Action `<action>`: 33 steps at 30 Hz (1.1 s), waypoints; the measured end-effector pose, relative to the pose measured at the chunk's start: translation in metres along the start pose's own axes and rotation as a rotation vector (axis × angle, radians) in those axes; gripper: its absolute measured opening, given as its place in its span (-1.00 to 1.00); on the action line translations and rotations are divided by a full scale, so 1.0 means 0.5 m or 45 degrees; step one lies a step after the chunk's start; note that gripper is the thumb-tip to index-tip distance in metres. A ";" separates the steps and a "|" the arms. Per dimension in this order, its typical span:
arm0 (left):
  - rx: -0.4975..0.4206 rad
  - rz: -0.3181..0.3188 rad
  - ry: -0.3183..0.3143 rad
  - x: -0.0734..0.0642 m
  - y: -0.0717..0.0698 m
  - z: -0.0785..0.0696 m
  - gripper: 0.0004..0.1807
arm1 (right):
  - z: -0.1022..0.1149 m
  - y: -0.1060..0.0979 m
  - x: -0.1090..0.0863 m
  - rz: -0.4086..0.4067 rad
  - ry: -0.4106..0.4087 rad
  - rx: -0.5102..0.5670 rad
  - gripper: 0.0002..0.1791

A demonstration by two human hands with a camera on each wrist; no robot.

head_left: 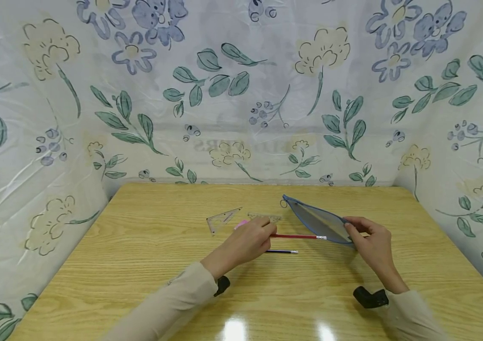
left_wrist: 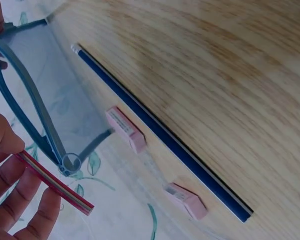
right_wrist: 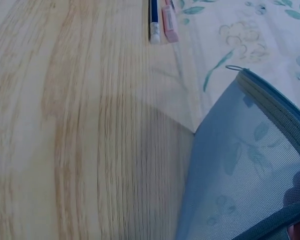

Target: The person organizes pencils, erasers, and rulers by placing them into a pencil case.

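My left hand pinches a red pencil, whose white eraser end points right and overlaps the lower edge of a blue mesh zip pouch. In the left wrist view the pencil's other end sticks out past the fingers. My right hand grips the pouch at its right end, and the zip gapes. A dark blue pencil lies on the table below the left hand. Beside it are two pink erasers, one nearer the pouch and one farther along.
A clear set square lies left of the pouch, and a clear protractor is partly hidden behind the left hand. The wooden table is bordered by a flower-print sheet at the back and sides.
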State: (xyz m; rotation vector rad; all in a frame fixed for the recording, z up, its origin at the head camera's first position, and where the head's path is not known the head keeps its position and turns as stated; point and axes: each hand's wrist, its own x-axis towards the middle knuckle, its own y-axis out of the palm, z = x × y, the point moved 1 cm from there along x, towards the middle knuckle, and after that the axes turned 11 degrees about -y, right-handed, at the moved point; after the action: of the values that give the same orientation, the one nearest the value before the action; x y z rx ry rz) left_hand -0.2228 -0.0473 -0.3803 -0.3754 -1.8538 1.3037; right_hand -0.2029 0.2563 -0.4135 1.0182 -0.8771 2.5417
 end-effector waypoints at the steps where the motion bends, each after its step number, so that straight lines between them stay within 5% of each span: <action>1: -0.004 -0.001 -0.002 0.002 0.001 0.000 -0.89 | 0.000 0.000 0.000 -0.003 0.003 -0.002 -0.86; 11: 0.002 -0.047 0.008 0.024 0.007 -0.002 -0.88 | 0.005 -0.002 -0.001 0.027 0.005 -0.021 -0.87; 33: -0.034 -0.116 0.056 0.066 0.015 -0.007 -0.88 | 0.022 -0.029 0.025 0.262 0.058 -0.040 -0.83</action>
State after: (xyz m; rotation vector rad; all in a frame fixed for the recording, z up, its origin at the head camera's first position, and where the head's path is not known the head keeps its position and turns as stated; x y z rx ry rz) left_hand -0.2419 -0.0207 -0.3714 -0.3273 -1.8314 1.2015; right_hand -0.1995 0.2611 -0.3919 0.8986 -1.0551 2.6976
